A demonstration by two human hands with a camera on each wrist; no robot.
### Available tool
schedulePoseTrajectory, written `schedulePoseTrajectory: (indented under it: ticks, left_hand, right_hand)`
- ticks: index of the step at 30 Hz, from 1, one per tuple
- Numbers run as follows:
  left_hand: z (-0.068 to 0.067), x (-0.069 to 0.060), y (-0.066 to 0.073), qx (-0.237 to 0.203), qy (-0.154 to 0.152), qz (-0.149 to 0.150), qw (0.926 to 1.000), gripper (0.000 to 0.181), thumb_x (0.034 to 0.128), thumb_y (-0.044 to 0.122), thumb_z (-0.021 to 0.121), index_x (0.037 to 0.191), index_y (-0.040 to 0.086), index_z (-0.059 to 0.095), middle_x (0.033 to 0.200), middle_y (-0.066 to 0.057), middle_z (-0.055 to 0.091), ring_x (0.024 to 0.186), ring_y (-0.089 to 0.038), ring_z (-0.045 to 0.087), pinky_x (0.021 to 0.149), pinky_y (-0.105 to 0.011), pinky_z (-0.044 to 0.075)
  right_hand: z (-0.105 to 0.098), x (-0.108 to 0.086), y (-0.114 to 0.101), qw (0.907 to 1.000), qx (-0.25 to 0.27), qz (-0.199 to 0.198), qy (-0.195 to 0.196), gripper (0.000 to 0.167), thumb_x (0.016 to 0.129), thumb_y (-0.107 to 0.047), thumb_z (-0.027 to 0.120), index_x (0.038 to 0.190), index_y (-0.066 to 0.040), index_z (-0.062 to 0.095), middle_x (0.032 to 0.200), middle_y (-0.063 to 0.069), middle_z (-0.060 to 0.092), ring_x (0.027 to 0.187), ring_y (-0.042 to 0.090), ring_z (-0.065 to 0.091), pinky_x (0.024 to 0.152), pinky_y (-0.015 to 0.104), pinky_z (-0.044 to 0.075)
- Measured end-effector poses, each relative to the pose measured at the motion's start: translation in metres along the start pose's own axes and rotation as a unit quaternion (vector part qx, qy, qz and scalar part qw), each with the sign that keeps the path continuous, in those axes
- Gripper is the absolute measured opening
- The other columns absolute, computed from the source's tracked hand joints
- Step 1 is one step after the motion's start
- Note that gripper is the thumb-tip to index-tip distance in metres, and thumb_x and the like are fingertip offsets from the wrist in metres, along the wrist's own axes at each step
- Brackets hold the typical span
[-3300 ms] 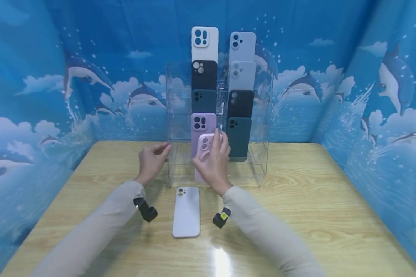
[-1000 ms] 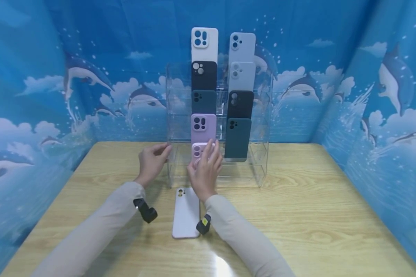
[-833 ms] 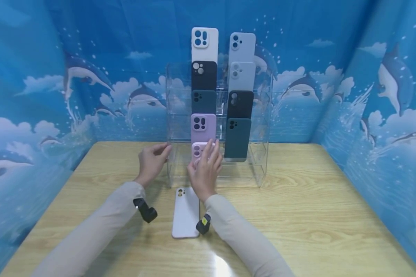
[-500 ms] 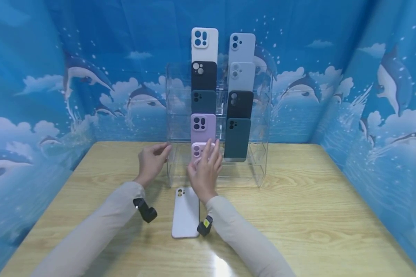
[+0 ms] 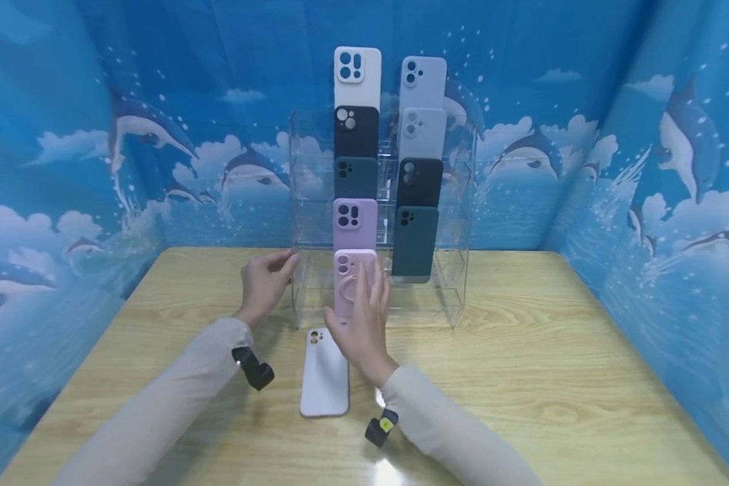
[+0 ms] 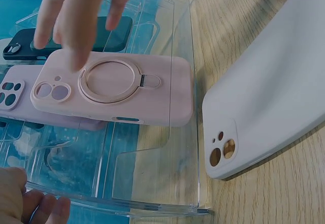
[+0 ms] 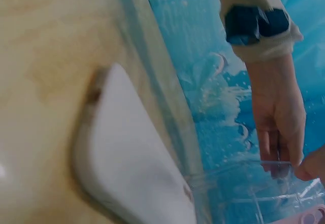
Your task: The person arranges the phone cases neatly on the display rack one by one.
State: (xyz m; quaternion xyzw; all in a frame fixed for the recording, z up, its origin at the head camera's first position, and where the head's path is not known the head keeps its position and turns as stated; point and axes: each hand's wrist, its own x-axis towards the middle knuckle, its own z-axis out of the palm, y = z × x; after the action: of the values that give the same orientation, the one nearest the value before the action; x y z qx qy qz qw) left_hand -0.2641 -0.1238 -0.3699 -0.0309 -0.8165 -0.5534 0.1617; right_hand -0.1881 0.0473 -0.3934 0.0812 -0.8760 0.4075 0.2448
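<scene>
A pink phone case [image 5: 343,287] with a ring on its back stands in the lowest front tier of a clear acrylic display stand [image 5: 431,294], overlapping a lilac phone case [image 5: 364,235] behind it. Just in front of the pink case is my right hand [image 5: 364,332], fingers extended and thumb spread; the left wrist view shows those fingers over the case, and I cannot tell whether they touch it. My left hand [image 5: 264,285] pinches the stand's left side edge, as the right wrist view also shows. A white phone case [image 5: 325,379] lies flat on the table before the stand.
Higher tiers carry more phone cases in two columns: a white case [image 5: 369,84], black ones, a teal case [image 5: 416,243] and pale blue ones. The wooden table [image 5: 522,351] extends to both sides. A blue dolphin-print curtain [image 5: 219,61] surrounds it.
The pink case went down and slightly left into the lowest tier. My right hand followed it, then let go and drew back toward the front. The left hand stays on the stand's edge.
</scene>
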Motion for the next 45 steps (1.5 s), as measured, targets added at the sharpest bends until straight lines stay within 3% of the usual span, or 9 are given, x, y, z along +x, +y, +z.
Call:
schedulePoseTrajectory:
  ticks: [10, 15, 19, 26, 36, 42, 45]
  left_hand:
    - [-0.001, 0.0, 0.0, -0.001, -0.002, 0.006, 1.0, 0.03, 0.091, 0.021, 0.068, 0.114, 0.002, 0.068, 0.106, -0.017, 0.07, 0.088, -0.028, 0.07, 0.063, -0.018, 0.058]
    - [-0.001, -0.001, 0.0, -0.002, -0.007, -0.002, 1.0, 0.03, 0.0915, 0.021, 0.067, 0.116, 0.002, 0.067, 0.108, -0.016, 0.07, 0.09, -0.027, 0.069, 0.064, -0.018, 0.059]
    - [0.0, 0.0, -0.001, 0.0, -0.007, -0.002, 1.0, 0.03, 0.0917, 0.021, 0.067, 0.116, 0.003, 0.067, 0.108, -0.017, 0.07, 0.09, -0.027, 0.069, 0.065, -0.018, 0.059]
    - [-0.002, -0.001, -0.001, 0.005, -0.009, -0.001, 0.9999, 0.03, 0.0921, 0.02, 0.066, 0.117, 0.004, 0.067, 0.108, -0.015, 0.07, 0.091, -0.026, 0.069, 0.065, -0.018, 0.059]
    - [-0.002, 0.0, 0.0, 0.011, -0.008, 0.004, 0.9999, 0.029, 0.092, 0.021, 0.066, 0.116, 0.004, 0.067, 0.108, -0.016, 0.07, 0.091, -0.026, 0.069, 0.065, -0.018, 0.059]
    - [-0.002, 0.0, -0.001, 0.015, -0.004, 0.01, 0.9998, 0.029, 0.0915, 0.02, 0.067, 0.115, 0.004, 0.068, 0.107, -0.016, 0.07, 0.089, -0.026, 0.07, 0.064, -0.018, 0.058]
    - [-0.003, -0.001, -0.001, 0.013, -0.01, 0.009, 0.9998, 0.029, 0.0918, 0.02, 0.067, 0.116, 0.004, 0.067, 0.108, -0.016, 0.07, 0.09, -0.026, 0.069, 0.065, -0.018, 0.058]
  right_hand:
    - [0.004, -0.044, 0.008, 0.996, -0.006, -0.035, -0.082, 0.087, 0.075, -0.024, 0.079, 0.145, 0.001, 0.033, 0.147, 0.021, 0.03, 0.133, 0.036, 0.03, 0.11, 0.054, 0.032]
    - [0.013, -0.058, 0.013, 0.99, -0.025, -0.022, -0.137, 0.082, 0.075, -0.027, 0.078, 0.141, 0.001, 0.039, 0.14, 0.02, 0.039, 0.126, 0.034, 0.038, 0.105, 0.05, 0.038]
    - [0.019, -0.06, 0.015, 0.9829, -0.041, 0.005, -0.18, 0.084, 0.077, -0.035, 0.077, 0.142, 0.001, 0.038, 0.144, 0.02, 0.037, 0.129, 0.035, 0.036, 0.106, 0.052, 0.036]
    - [0.029, -0.057, 0.013, 0.9741, -0.075, 0.02, -0.212, 0.095, 0.073, -0.046, 0.078, 0.144, 0.001, 0.036, 0.148, 0.022, 0.032, 0.134, 0.037, 0.031, 0.11, 0.056, 0.031]
    - [0.024, -0.053, 0.02, 0.9549, -0.082, 0.019, -0.285, 0.096, 0.07, -0.036, 0.076, 0.147, 0.0, 0.031, 0.152, 0.019, 0.025, 0.14, 0.035, 0.021, 0.115, 0.054, 0.023]
    - [0.021, -0.049, 0.022, 0.9572, -0.058, 0.024, -0.283, 0.095, 0.07, -0.039, 0.077, 0.146, -0.001, 0.034, 0.15, 0.017, 0.03, 0.135, 0.034, 0.027, 0.11, 0.053, 0.029]
    - [0.02, -0.047, 0.021, 0.9534, -0.067, 0.008, -0.294, 0.091, 0.07, -0.038, 0.079, 0.143, -0.002, 0.039, 0.149, 0.016, 0.034, 0.132, 0.033, 0.031, 0.108, 0.05, 0.032]
